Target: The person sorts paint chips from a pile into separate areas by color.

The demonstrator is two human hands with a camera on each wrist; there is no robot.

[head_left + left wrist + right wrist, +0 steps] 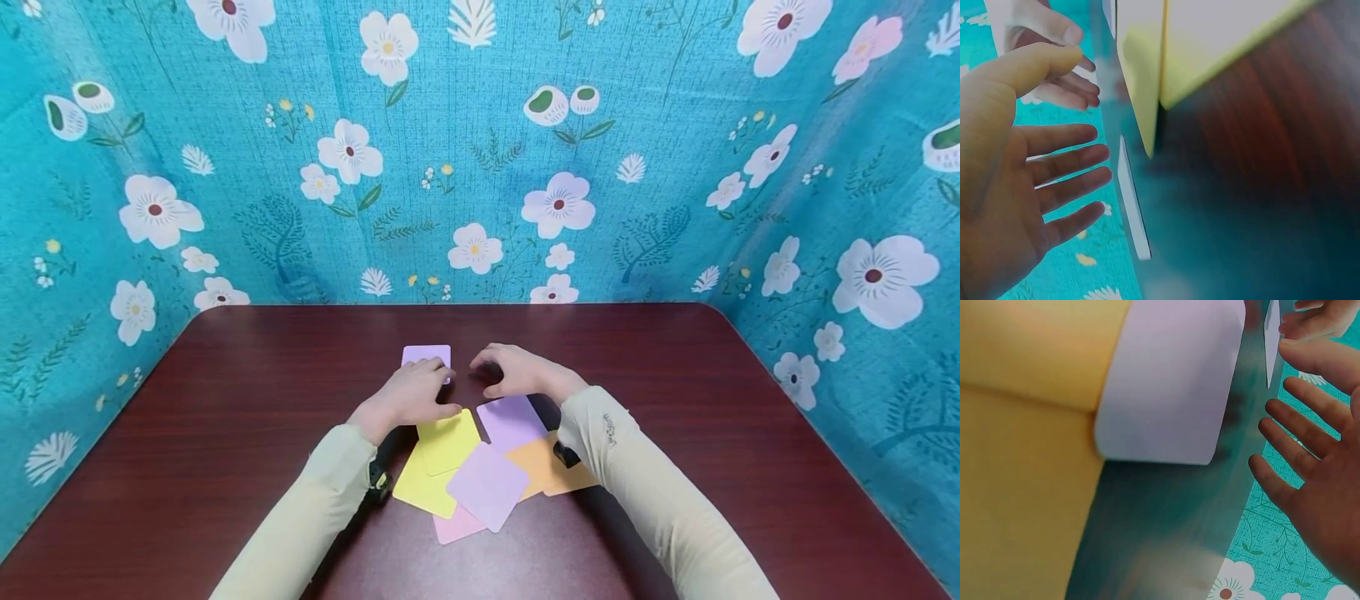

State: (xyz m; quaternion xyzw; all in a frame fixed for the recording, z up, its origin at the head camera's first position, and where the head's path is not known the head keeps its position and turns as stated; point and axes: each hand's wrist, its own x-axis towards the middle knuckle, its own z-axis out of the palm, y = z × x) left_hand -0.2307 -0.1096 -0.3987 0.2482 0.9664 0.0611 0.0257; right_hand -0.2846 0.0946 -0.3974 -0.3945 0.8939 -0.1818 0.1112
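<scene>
My left hand hovers over the table with its fingers spread and slightly bent, holding nothing. Beneath and beyond its fingertips lies a lilac square card. To the right, my right hand is likewise raised, fingers loosely bent, with nothing in it. A purple card lies just below that hand. Nearer me, several cards overlap: a yellow card, a second yellow card, a lilac card on top, a pink card and orange cards partly hidden by the right sleeve.
The cards lie on a dark reddish-brown table with rounded far corners. A turquoise floral cloth hangs behind it and along both sides. A dark device sits at the left wrist.
</scene>
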